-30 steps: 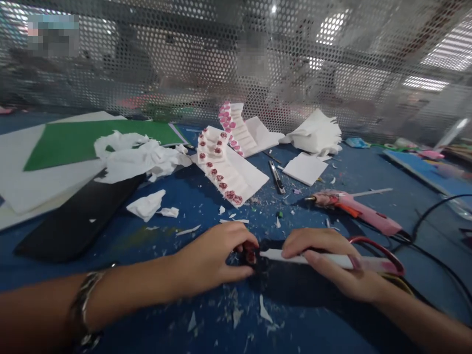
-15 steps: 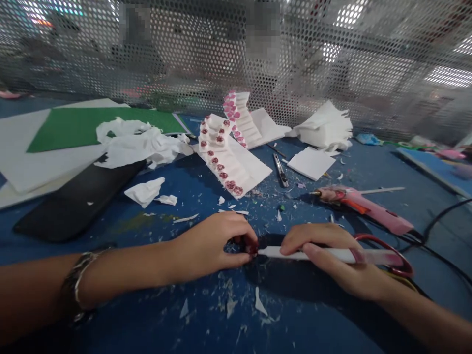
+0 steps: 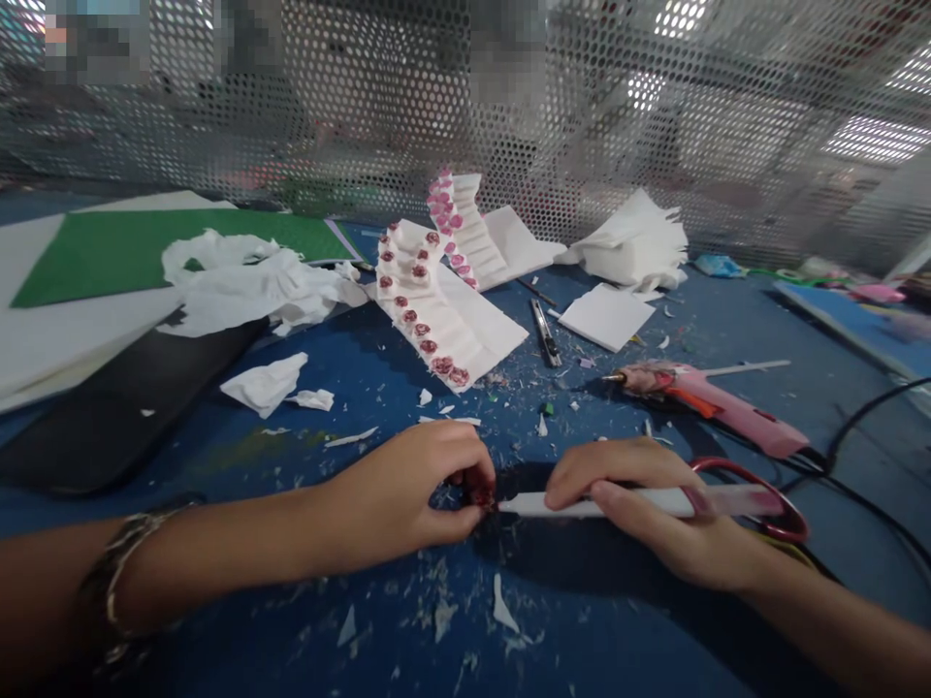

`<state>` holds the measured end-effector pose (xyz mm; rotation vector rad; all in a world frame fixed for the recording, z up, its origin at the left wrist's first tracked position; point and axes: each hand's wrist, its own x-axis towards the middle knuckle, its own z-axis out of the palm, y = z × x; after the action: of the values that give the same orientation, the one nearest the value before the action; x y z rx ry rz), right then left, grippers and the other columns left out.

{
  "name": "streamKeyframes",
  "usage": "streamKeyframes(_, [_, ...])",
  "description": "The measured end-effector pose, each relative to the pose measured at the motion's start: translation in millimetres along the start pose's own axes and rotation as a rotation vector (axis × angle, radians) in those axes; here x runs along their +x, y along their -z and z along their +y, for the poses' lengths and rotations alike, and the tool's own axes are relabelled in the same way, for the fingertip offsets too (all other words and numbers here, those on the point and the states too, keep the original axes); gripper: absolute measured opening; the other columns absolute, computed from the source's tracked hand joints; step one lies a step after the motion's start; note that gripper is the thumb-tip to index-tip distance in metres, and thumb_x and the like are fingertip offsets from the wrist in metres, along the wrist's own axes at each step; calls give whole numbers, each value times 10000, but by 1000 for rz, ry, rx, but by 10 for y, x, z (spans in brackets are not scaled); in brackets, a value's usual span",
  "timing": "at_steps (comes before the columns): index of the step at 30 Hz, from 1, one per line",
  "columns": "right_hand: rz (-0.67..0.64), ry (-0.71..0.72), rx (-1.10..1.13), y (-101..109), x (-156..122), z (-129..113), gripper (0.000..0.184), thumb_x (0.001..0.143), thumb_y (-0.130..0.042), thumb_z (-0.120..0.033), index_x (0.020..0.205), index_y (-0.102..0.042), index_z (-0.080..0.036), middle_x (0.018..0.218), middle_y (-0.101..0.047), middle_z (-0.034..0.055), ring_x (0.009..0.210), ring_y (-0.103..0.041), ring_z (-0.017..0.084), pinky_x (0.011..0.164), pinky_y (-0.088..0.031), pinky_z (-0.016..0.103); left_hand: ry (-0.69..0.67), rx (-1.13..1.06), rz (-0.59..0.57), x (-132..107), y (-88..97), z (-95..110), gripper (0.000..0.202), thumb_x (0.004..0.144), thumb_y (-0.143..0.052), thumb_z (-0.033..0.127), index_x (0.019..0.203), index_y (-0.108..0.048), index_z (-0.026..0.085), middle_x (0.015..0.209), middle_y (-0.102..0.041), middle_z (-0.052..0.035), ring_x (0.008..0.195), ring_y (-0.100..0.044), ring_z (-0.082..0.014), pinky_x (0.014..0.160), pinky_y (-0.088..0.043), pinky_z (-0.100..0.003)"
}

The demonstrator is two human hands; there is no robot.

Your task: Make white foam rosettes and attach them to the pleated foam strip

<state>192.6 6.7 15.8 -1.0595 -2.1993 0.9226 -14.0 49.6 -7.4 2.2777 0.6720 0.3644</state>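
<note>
My left hand (image 3: 407, 490) rests on the blue table (image 3: 618, 620) with its fingers pinched round a small red piece (image 3: 481, 497), too small to name. My right hand (image 3: 655, 514) grips a white pen-like tool (image 3: 567, 503) with a pink rear end, lying almost flat. Its tip touches the red piece between my left fingertips. A bracelet (image 3: 116, 591) sits on my left wrist.
Two white pleated paper pieces with red rosettes (image 3: 436, 320) stand behind. A pink glue gun (image 3: 720, 407), red scissors (image 3: 771, 494), a craft knife (image 3: 544, 334), crumpled tissue (image 3: 240, 286), green (image 3: 145, 247) and black (image 3: 109, 407) sheets lie around. Perforated metal screen (image 3: 465, 116) at the back.
Both hands keep their grips and have shifted slightly left in view as the camera moved. The tool tip stays at the red piece.
</note>
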Motion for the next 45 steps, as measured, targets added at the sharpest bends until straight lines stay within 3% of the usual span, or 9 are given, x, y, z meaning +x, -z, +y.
streamKeyframes(14, [75, 52, -23, -8, -15, 9, 240, 778, -359, -130, 744, -597, -148, 683, -638, 33, 650, -589, 102, 591, -438, 194, 4, 19, 4, -4, -11, 6, 78, 668, -487, 112, 716, -518, 165, 727, -530, 13, 692, -481, -106, 650, -354, -215])
streamKeyframes(19, [29, 69, 4, -19, -16, 6, 226, 767, -376, -123, 752, -600, -145, 697, -639, 37, 656, -589, 102, 599, -440, 197, 8, 21, 6, -1, -3, 11, 79, 657, -486, 108, 707, -516, 161, 723, -537, 10, 687, -481, -107, 646, -353, -218])
streamKeyframes(23, [84, 83, 0, -22, -15, -22, 238, 764, -357, -104, 755, -591, -146, 692, -630, 36, 643, -584, 96, 588, -436, 194, 0, 14, -1, -1, -7, 9, 79, 638, -498, 106, 690, -521, 161, 706, -544, 14, 686, -481, -108, 653, -351, -219])
streamKeyframes(27, [29, 107, -4, -20, -18, -43, 225, 748, -379, -87, 785, -596, -134, 710, -634, 44, 668, -585, 97, 607, -438, 191, 6, -1, 1, 4, -11, -1, 67, 651, -504, 118, 691, -529, 165, 704, -552, 18, 689, -481, -107, 656, -351, -214])
streamKeyframes(45, [14, 212, -65, -58, -9, -61, 227, 728, -376, -62, 794, -588, -104, 711, -635, 67, 687, -582, 107, 631, -459, 222, 27, 5, -21, 2, 19, 18, 70, 632, -519, 110, 675, -521, 164, 683, -534, 30, 671, -463, -102, 632, -336, -206])
